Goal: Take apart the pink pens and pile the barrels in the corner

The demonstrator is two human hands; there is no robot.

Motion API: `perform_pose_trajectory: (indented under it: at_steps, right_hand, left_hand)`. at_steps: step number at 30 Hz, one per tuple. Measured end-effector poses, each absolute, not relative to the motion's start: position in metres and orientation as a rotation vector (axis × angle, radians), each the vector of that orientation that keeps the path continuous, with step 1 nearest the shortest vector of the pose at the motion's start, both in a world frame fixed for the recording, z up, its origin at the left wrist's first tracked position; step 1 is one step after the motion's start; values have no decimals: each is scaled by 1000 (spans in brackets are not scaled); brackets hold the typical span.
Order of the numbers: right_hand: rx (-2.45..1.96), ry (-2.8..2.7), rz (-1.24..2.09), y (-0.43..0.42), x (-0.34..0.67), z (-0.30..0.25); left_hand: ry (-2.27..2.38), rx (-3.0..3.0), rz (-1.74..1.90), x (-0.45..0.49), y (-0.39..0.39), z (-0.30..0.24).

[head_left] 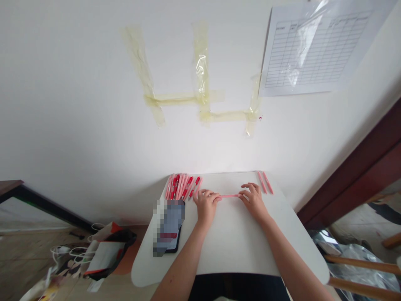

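White desktop (233,246), pink pen (228,195) held between left hand (206,207) and right hand (253,201).

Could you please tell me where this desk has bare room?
The white desk's widest bare patch lies below the pink pen held by the left hand and right hand. Another lies right of the right hand, below two pens. The left end is crowded with a pen pile and a phone.

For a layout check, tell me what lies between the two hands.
In the head view, a pink pen barrel stretches between the left hand and the right hand, held at both ends.
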State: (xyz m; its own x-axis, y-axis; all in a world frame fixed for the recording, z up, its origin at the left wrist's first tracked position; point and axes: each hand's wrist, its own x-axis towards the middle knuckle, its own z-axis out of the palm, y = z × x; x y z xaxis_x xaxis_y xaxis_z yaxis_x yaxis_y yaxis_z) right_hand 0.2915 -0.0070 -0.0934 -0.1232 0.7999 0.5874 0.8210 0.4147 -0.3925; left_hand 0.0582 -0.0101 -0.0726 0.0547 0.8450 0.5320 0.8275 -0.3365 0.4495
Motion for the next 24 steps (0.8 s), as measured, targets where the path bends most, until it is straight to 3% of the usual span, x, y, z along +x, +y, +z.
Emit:
perform_pose_trajectory:
  at_steps: [24]
  right_hand:
    - [-1279,-1744,-91,-7,297,-93]
  left_hand:
    - [1800,2210,1055,62,-13,-70]
